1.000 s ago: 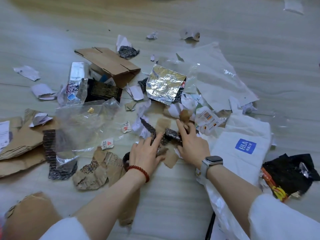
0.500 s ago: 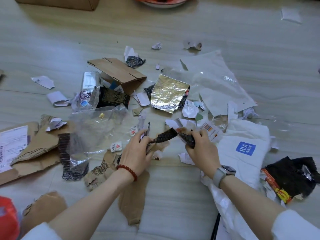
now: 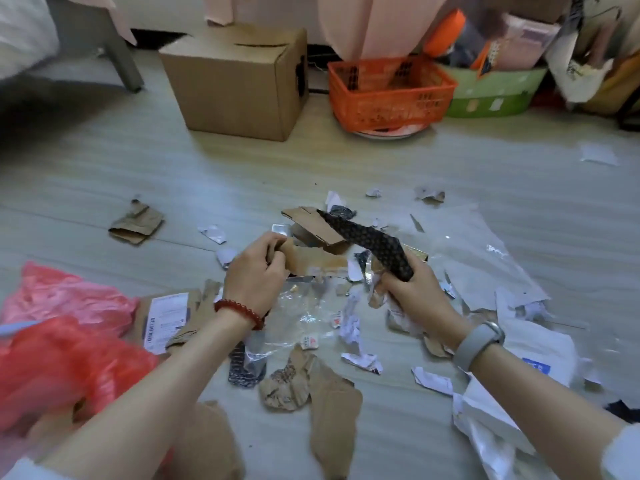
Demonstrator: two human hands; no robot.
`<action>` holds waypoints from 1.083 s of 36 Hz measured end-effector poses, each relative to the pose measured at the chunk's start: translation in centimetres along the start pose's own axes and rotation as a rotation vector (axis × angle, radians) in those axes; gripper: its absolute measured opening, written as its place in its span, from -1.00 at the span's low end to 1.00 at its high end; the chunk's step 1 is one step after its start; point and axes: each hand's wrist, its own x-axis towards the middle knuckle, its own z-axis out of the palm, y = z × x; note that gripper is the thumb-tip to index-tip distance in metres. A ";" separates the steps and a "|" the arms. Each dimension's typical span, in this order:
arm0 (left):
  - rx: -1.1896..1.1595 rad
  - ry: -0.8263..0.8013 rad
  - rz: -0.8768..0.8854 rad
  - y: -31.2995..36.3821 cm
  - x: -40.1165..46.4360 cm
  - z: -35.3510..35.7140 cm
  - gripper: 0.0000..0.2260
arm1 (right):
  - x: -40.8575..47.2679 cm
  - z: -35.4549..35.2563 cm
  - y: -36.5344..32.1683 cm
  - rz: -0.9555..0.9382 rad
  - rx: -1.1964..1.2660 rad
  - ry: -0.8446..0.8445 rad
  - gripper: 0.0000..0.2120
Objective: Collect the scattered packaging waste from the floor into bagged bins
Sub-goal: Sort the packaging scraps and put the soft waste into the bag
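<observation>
Both fists are full, my left hand (image 3: 256, 271) clutching brown card (image 3: 313, 259), my right hand (image 3: 412, 292) gripping a dotted black strip (image 3: 369, 239), and the red bag (image 3: 65, 362) lies nearer my left.

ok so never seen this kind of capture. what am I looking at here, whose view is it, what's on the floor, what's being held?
No machine: a person's two bare hands, filmed by one wide-angle camera on their head, looking forward and down. The left hand, with the red bead bracelet, grips a torn brown cardboard piece. The right hand, with the grey wristband, holds a black patterned wrapper strip along with some crumpled scraps. The pale wood-look floor is littered with torn paper, cardboard and clear plastic. A red plastic bag sits at the lower left. Behind stand a closed brown cardboard box and an orange plastic basket.
</observation>
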 end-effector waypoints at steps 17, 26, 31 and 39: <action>1.073 -0.559 -0.225 -14.5 -13.5 -20.9 -0.62 | -4.2 21.4 -14.8 -0.953 -0.920 -0.237 -0.60; 0.584 -0.562 -0.418 -16.7 -15.8 -27.5 -0.25 | -8.2 30.5 -15.1 -1.154 -1.010 -0.400 -0.71; 0.264 -0.052 -0.369 -18.1 -16.7 -30.8 -0.85 | -10.9 35.2 -13.6 -1.149 -1.010 -0.546 -0.58; 0.387 0.189 -0.483 -22.3 -18.8 -28.9 -0.61 | -12.9 39.4 -9.3 -0.718 -1.173 -1.170 -0.46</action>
